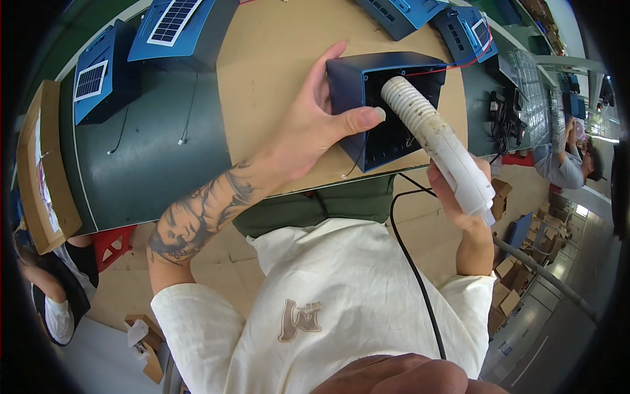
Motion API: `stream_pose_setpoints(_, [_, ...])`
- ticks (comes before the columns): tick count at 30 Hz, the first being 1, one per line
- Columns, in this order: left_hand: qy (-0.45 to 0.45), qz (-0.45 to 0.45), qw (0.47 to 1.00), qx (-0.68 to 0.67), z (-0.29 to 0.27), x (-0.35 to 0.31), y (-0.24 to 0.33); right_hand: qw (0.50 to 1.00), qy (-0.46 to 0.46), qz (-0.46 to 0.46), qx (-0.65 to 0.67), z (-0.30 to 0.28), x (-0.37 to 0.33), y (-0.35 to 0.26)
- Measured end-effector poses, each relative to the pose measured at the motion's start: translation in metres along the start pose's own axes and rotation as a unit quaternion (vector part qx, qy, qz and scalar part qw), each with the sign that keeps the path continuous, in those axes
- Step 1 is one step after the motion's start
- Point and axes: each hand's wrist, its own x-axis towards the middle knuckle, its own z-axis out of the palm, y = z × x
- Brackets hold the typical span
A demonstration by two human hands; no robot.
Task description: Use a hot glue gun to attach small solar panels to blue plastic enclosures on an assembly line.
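Observation:
A dark blue open box-shaped housing [348,82] is tipped toward me at the table's front edge. My left hand [321,118] grips its left side, the thumb over the rim and the fingers behind. In my right hand [453,190] is a white corded tool with a ribbed, brown-stained barrel [430,125], too little shown to name its exact kind. The barrel's end points into the housing's opening, and whether it touches the inside is hidden. Red and blue wires [453,67] run from the housing toward the upper right. A thin dark lead with a small white plug [344,175] hangs below.
Blue housings with solar panels [174,20] stand at the far left, others [400,16] at the far right. A cardboard sheet [262,72] covers the table's middle. Black adapters and cables [505,121] lie to the right. A black cord [410,246] crosses my shirt. Other people sit at both sides.

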Motion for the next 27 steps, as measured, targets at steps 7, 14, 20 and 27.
stream_pose_setpoints(7, [0.004, 0.001, 1.000, 0.029, 0.0026, -0.0022, 0.0005, 0.993, 0.016, -0.066, -0.098, 0.0009, -0.0070, 0.0027])
stream_pose_setpoints(14, [-0.008, 0.011, 0.999, 0.052, 0.0018, -0.0017, -0.0018, 0.991, 0.006, -0.067, -0.112, -0.0013, -0.0079, 0.0005])
stream_pose_setpoints(20, [-0.007, 0.023, 0.997, 0.067, -0.0005, -0.0015, -0.0057, 0.987, 0.009, -0.075, -0.139, -0.0002, -0.0099, 0.0027])
stream_pose_setpoints(27, [-0.012, 0.022, 0.998, 0.057, 0.0028, -0.0028, -0.0028, 0.988, 0.015, -0.045, -0.148, -0.0019, -0.0111, -0.0028])
